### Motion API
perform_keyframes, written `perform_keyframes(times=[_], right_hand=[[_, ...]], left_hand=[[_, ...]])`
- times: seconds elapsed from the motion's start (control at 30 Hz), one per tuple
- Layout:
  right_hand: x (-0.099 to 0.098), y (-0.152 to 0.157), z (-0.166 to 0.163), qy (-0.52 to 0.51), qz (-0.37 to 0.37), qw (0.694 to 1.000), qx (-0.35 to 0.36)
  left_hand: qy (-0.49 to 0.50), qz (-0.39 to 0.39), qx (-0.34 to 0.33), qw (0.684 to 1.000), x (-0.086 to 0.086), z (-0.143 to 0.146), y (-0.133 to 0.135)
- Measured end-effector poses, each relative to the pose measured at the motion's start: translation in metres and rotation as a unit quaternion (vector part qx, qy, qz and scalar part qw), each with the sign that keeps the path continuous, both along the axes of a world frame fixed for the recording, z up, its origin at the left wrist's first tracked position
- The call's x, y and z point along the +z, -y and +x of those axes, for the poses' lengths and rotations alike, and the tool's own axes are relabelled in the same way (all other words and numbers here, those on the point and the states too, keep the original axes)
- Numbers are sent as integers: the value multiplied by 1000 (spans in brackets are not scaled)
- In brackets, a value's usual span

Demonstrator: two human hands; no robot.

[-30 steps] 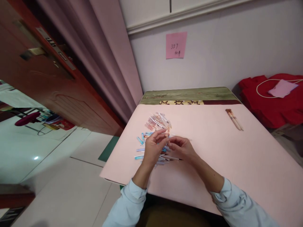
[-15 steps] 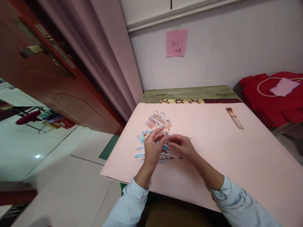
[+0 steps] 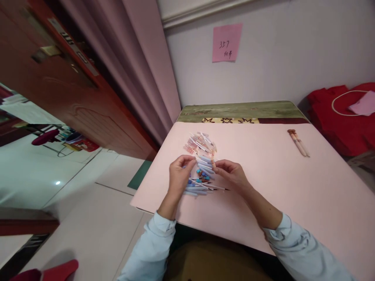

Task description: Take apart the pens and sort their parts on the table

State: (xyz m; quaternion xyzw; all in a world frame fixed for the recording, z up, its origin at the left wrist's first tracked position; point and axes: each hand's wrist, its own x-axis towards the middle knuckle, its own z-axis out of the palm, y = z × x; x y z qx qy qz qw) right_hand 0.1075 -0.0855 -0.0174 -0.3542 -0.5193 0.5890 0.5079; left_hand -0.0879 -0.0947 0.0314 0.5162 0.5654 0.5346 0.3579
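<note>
My left hand is closed in a pinch over the left side of the pile; whatever its fingertips hold is too small to make out. Between the thumb and fingers of my right hand is a small peach-coloured pen part. Below and between the hands lie pale blue pen barrels, small blue and brown pieces and white pen refills with dark tips. Just beyond my fingers is a heap of pinkish pen parts, with more white refills across it.
Two pens with brown tops lie at the right on the pink-covered table. A red cloth item is beyond the right edge. On the left stand a wooden door and a curtain. A pink note hangs on the wall.
My hands were together at the fingertips and have moved apart, the left one to the left. More of the pale blue barrels shows between them. The whole view has shifted a little.
</note>
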Motion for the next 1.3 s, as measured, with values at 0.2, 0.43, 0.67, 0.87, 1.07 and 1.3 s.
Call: perform_keyframes(times=[0.2, 0.43, 0.67, 0.87, 1.07, 1.3], right_hand=[[-6, -2, 0, 4, -40, 998, -57], [-17, -3, 1, 11, -53, 996, -76], [-19, -2, 1, 45, -46, 994, -89], [-19, -1, -1, 54, -40, 994, -87], [-24, -2, 2, 52, -41, 993, -96], [-26, -3, 2, 47, -38, 994, -94]], left_hand=[[-152, -77, 23, 985, -25, -57, 24], [-341, -60, 53, 937, -27, -75, 33], [-347, -112, 42, 930, -19, -104, 50], [-255, -116, -53, 959, -35, -105, 74], [-342, -91, -95, 930, -38, -95, 73], [-345, -113, -96, 927, -33, -97, 75]])
